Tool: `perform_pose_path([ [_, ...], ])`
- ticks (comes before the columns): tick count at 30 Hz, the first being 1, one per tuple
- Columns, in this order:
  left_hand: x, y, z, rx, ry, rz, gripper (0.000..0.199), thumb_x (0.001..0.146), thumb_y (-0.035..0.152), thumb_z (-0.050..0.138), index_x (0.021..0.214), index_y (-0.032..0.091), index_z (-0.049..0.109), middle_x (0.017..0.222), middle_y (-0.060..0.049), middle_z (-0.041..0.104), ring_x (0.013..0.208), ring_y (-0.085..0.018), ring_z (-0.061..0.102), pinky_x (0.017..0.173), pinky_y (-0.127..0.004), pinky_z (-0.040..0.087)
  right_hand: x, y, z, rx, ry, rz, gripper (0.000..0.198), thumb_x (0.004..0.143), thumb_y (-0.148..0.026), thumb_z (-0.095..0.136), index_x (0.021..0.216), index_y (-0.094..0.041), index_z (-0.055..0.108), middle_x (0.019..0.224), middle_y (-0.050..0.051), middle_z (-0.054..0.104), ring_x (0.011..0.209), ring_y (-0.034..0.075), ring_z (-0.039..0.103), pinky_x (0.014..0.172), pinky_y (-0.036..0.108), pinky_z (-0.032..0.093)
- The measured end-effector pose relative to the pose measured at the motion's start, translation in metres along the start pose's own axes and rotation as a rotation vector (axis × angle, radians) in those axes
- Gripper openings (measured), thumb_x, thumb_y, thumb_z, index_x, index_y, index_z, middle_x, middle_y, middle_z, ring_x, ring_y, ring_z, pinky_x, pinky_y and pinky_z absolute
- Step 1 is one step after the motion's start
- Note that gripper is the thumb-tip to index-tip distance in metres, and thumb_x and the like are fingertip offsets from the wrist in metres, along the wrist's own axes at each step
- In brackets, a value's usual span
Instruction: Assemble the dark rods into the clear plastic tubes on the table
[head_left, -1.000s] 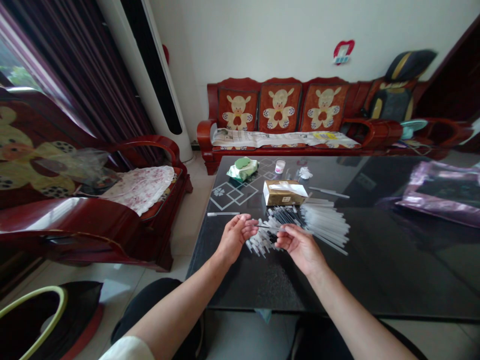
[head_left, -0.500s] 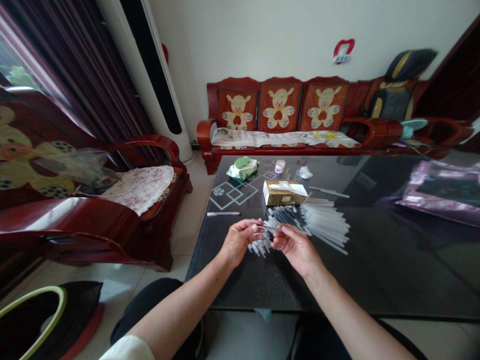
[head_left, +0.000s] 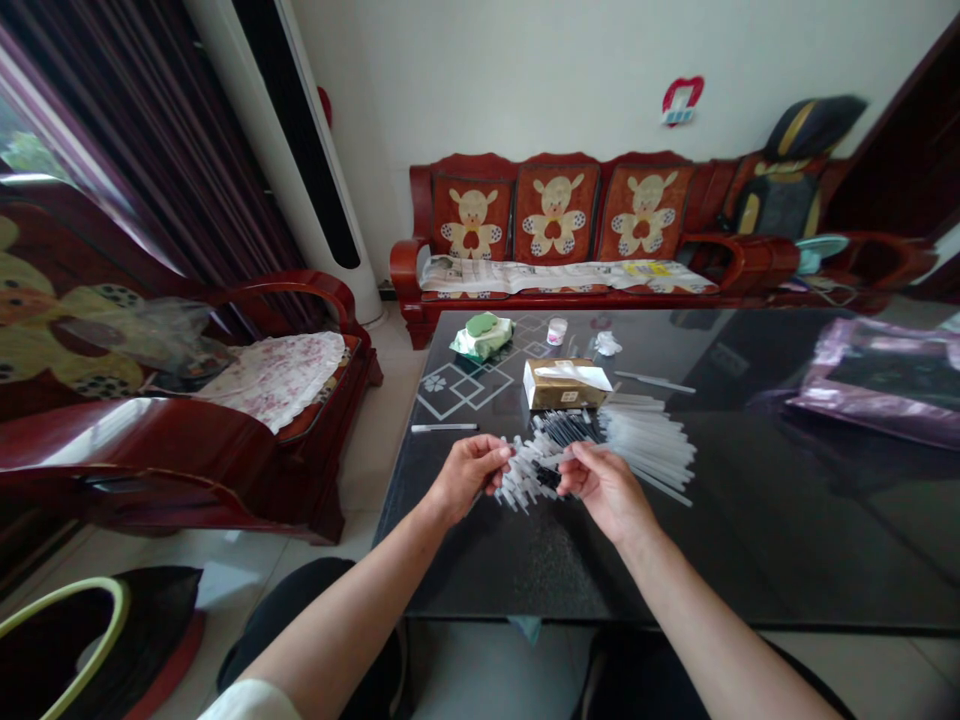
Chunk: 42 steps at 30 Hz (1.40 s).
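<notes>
My left hand (head_left: pixel 472 475) is closed in a pinch at the left of a heap of short whitish pen caps (head_left: pixel 516 488). A thin pale sliver shows below its fingers, too small to name. Facing it, my right hand (head_left: pixel 602 487) pinches a whitish pen barrel (head_left: pixel 553 461), partly hidden by the fingers. Between and beyond the hands lie dark pen refills (head_left: pixel 566 428). A fan of long translucent white pen barrels (head_left: pixel 651 445) spreads to the right. One whole-looking pen (head_left: pixel 445 428) lies alone at the left.
Behind the pen parts stands a tissue box (head_left: pixel 566 384). Farther back are a green wipes pack (head_left: pixel 482 337), a small white cup (head_left: pixel 556 331) and crumpled tissue (head_left: pixel 607 343). More pens (head_left: pixel 655 382) lie right of the box. A purple shiny package (head_left: pixel 814 400) rests on the black table (head_left: pixel 720 540).
My hands have moved apart from nearly meeting over the pen caps. The left hand has drawn slightly left, and the right hand has shifted a little right, still pinching the pale barrel.
</notes>
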<state>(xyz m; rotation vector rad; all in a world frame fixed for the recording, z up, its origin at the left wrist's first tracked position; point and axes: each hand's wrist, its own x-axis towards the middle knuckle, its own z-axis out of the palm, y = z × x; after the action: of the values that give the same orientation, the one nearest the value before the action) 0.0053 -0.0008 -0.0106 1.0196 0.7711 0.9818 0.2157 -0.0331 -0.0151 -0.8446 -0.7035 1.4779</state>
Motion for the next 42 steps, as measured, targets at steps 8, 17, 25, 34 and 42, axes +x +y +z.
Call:
perform_pose_path([
  [8,-0.006,-0.01,0.013,0.173,-0.117,-0.026,0.033,0.068,0.042,0.076,0.075,0.011,0.066,0.059,-0.001,0.058,0.044,-0.006,0.047,0.039,-0.017,0.036,-0.002,-0.004,-0.001,-0.074,0.018,-0.014,0.021,0.072,-0.03,0.076,0.078,-0.012,0.067,0.063,0.006,0.07,0.046,0.015,0.063,0.046,0.029,0.056],
  [17,-0.003,-0.009,0.008,0.288,-0.108,-0.005,0.03,0.069,0.041,0.075,0.075,0.011,0.07,0.059,-0.001,0.06,0.044,-0.008,0.048,0.039,-0.018,0.036,-0.001,-0.003,-0.002,-0.122,0.011,0.008,0.024,0.071,-0.033,0.076,0.076,-0.012,0.065,0.062,0.005,0.069,0.044,0.015,0.062,0.045,0.027,0.055],
  [25,-0.005,-0.007,0.009,0.273,-0.15,-0.013,0.04,0.067,0.037,0.077,0.098,0.014,0.066,0.062,-0.001,0.061,0.048,-0.012,0.057,0.043,-0.021,0.045,-0.001,0.014,0.001,-0.133,0.029,0.131,0.02,0.072,-0.03,0.074,0.078,-0.015,0.063,0.058,0.005,0.069,0.042,0.017,0.063,0.042,0.029,0.055],
  [34,-0.013,0.02,0.002,-0.032,-0.371,-0.156,0.043,0.078,0.042,0.069,0.111,0.015,0.066,0.111,-0.016,0.066,0.097,-0.025,0.066,0.088,-0.036,0.05,0.006,0.021,-0.009,-0.022,0.062,0.232,0.011,0.076,-0.022,0.067,0.071,-0.014,0.064,0.055,0.005,0.069,0.04,0.016,0.062,0.042,0.028,0.057],
  [42,-0.005,0.023,0.0,-0.224,-0.328,-0.286,0.074,0.081,0.072,0.038,0.108,0.01,0.067,0.115,-0.021,0.065,0.103,-0.029,0.064,0.093,-0.038,0.047,0.01,0.024,-0.012,0.113,0.104,0.24,0.01,0.077,-0.019,0.066,0.069,-0.013,0.067,0.056,0.004,0.07,0.042,0.015,0.063,0.043,0.026,0.057],
])
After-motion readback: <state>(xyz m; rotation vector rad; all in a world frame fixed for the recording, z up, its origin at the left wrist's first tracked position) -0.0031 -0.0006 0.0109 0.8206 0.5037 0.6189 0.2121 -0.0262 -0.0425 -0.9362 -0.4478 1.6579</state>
